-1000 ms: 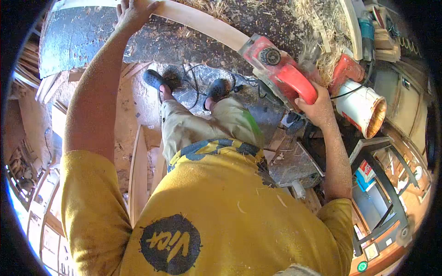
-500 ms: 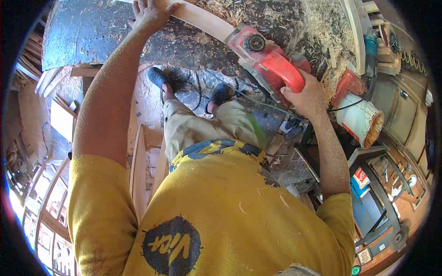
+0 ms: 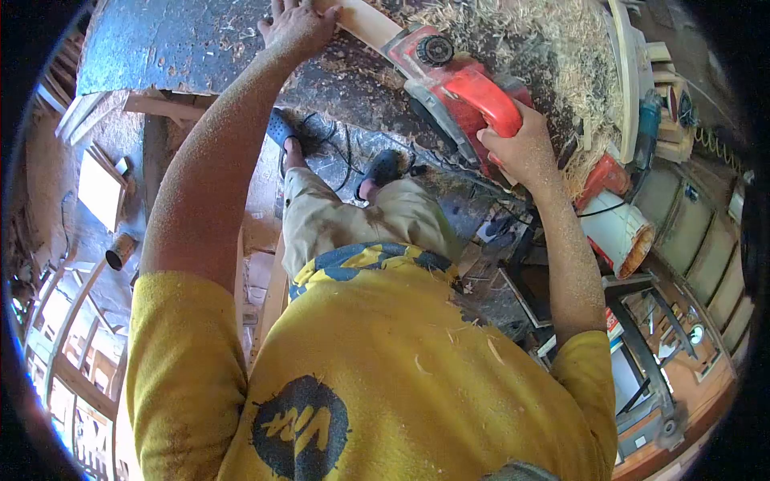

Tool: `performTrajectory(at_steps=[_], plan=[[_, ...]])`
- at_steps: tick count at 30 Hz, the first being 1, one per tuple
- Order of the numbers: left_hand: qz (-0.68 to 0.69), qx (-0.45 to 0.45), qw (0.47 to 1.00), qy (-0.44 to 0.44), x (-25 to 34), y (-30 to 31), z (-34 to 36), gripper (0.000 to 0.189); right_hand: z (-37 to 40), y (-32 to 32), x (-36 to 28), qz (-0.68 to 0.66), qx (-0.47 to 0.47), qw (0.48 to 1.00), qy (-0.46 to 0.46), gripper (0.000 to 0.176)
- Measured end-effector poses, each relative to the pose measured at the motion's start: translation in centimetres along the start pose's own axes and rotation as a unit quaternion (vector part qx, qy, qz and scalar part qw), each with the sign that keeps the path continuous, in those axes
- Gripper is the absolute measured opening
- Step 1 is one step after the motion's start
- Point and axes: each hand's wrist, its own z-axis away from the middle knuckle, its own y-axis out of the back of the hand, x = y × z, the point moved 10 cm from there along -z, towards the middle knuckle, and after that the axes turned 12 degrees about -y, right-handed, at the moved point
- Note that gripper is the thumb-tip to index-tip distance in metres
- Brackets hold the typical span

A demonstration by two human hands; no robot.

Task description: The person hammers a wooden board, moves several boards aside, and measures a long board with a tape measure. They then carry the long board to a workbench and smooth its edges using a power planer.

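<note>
Tightly, right hand [image 3: 521,148] around red planer [image 3: 449,76] handle.

One wide-angle view, worn on the head, looks steeply down over the yellow shirt [image 3: 377,361], which fills the lower frame up close. The bench [image 3: 176,48] lies farthest off along the top edge, where the left hand [image 3: 301,28] and right hand [image 3: 521,148] reach. The floor [image 3: 261,228] shows mid-frame.

At the top centre of the frame, the left hand [image 3: 298,28] loses its fingertips to the edge, so its hold on the pale curved wooden strip [image 3: 365,18] cannot be told. The strip disappears beneath the red electric planer [image 3: 457,80], whose handle hides the fingertips of the right hand [image 3: 520,148].
</note>
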Motion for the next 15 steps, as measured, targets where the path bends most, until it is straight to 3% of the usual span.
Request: performTrajectory(at_steps=[3,7,8,11,13,15], plan=[[0.0,-0.03,0.999,-0.027,-0.8,0.4,0.0,0.064,-0.6,-0.4,-2.3,0.001,0.006,1.0,0.016,0.041],[0.077,0.084,0.972,-0.207,-3.3,-0.5,-0.9,0.061,-1.5,-1.2,-6.0,-0.009,0.008,0.999,0.041,0.038],[0.144,0.078,0.969,-0.186,-4.5,-0.7,-0.7,0.066,-1.9,-1.6,-6.8,-0.021,0.005,0.999,0.049,0.037],[0.064,0.248,0.955,-0.152,-4.4,3.9,4.4,0.022,-3.1,-2.7,-9.4,-0.039,-0.001,0.996,0.078,0.037],[0.183,0.23,0.946,-0.137,-3.3,1.2,8.3,0.009,-3.7,-3.3,-10.8,-0.038,-0.01,0.998,0.047,0.038],[0.318,0.057,0.934,-0.15,0.7,-3.4,12.4,0.022,-4.6,-3.8,-12.5,-0.035,-0.004,0.997,0.062,0.037]])
